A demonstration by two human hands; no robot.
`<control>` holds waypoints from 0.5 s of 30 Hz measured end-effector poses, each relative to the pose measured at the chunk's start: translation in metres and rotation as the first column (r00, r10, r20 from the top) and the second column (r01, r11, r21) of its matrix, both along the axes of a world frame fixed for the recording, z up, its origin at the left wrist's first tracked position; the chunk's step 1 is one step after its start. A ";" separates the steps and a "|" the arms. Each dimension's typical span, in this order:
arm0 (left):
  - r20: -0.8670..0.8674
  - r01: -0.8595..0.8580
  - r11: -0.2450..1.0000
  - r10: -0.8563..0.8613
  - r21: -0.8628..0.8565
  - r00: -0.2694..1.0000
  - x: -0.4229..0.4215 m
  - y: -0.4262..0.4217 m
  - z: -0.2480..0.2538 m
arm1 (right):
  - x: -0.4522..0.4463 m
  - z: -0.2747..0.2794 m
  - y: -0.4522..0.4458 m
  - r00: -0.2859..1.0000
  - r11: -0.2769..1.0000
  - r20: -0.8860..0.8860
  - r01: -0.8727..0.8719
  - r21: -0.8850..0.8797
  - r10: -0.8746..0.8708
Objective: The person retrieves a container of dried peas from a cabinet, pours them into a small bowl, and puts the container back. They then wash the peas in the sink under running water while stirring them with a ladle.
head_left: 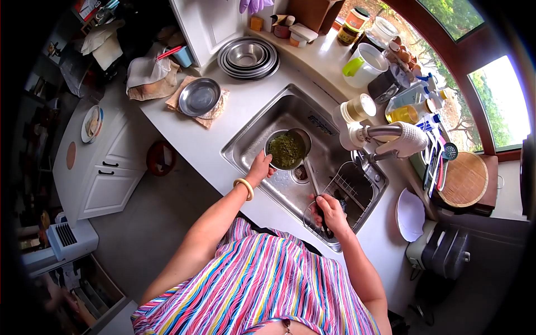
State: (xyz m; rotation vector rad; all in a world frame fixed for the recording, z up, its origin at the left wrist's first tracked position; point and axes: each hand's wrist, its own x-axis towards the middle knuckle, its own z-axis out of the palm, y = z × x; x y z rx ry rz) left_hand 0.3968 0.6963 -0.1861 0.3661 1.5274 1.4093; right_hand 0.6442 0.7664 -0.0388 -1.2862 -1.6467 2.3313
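Over the steel sink [254,125], my left hand [261,168] grips the rim of a metal bowl [273,137] that holds a chopped green mass [285,151]. My right hand [330,213] is closed around the dark handle of a long metal ladle [302,143]. The ladle's round head lies at the bowl's right side, partly over the green mass. Below the bowl, the sink drain [300,173] shows. A wire rack [349,190] stands in the right part of the sink, near my right hand.
Nested steel bowls [248,58] and a metal plate [200,96] on a cloth stand left of the sink. The faucet [385,130] rises behind it. Bottles [410,111] and a round wooden board [463,179] are at the right, with a white bowl [410,215] nearer.
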 end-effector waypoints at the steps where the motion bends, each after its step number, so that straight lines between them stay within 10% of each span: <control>1: -0.009 -0.001 1.000 0.001 -0.003 1.000 -0.001 0.000 -0.002 | 0.000 0.002 0.000 1.000 0.997 0.021 -0.019 0.073 0.018; 7: 0.003 -0.011 1.000 0.011 0.007 1.000 -0.004 -0.003 -0.009 | -0.003 -0.001 0.001 0.965 0.806 0.245 -0.216 0.550 0.092; 11: 0.013 -0.023 1.000 0.022 0.012 1.000 -0.004 -0.007 0.000 | -0.009 -0.027 0.001 0.971 0.300 0.221 -0.237 0.924 0.085; 15: 0.031 -0.014 1.000 0.013 0.021 0.999 -0.003 -0.011 0.007 | -0.018 -0.028 -0.002 0.916 0.392 0.397 -0.385 0.835 0.056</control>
